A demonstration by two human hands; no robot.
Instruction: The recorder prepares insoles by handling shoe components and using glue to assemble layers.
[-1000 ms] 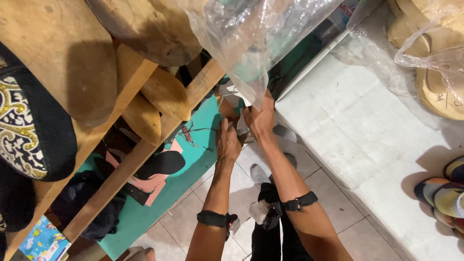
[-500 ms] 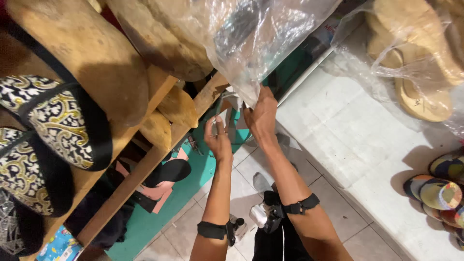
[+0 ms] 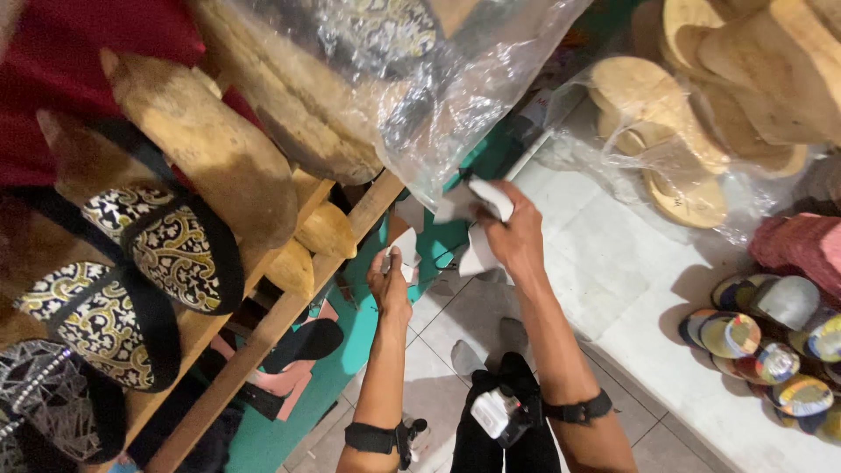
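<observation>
Both forearms reach up and away from the body, bare to the wrist, each with a dark strap buckled just below the elbow. The left hand [image 3: 390, 282] is raised with its fingers curled loosely together, the thumb side turned toward the camera. The right hand [image 3: 517, 235] sits higher and farther out, its back facing up, the wrist bent slightly and the fingers closed in a pinching grip.

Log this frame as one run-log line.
left hand: holds small white piece | right hand: grips white pieces beside clear plastic bag | wooden shelf: patterned footwear
</observation>
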